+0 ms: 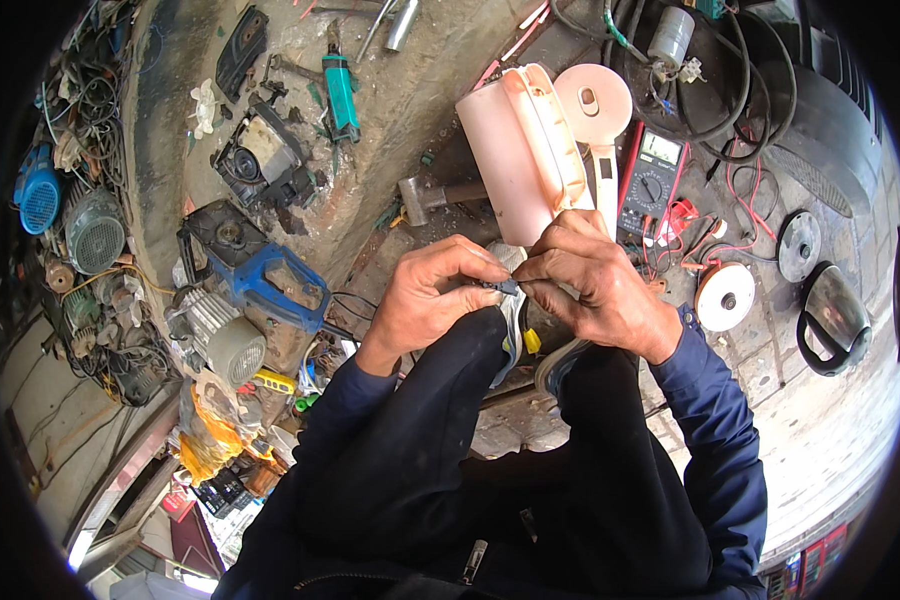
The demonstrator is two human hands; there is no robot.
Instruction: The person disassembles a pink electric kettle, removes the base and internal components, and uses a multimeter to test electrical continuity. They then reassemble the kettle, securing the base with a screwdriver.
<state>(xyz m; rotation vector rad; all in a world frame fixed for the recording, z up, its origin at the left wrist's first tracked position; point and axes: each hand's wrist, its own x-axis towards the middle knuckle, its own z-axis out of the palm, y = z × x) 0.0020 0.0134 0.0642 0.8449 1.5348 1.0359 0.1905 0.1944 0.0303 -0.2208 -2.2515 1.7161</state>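
My left hand [430, 300] and my right hand [590, 285] meet above my shoes, both pinched on a small dark part [502, 287], too small to name. Just beyond them lies a pink plastic housing [495, 160], with a round pink piece [590, 100] beside it. A multimeter [650, 180] with red and black leads sits right of my right hand. A hammer [420, 205] lies behind my left hand, its handle partly hidden by the housing.
Motors [220, 335] and tangled cables crowd the left. A blue tool body [275, 285], a green tool [340, 100] and dismantled black parts [260, 155] lie nearby. A white disc [725, 295], kettle-shaped metal piece [830, 320] and large dark housing [830, 130] are on the right.
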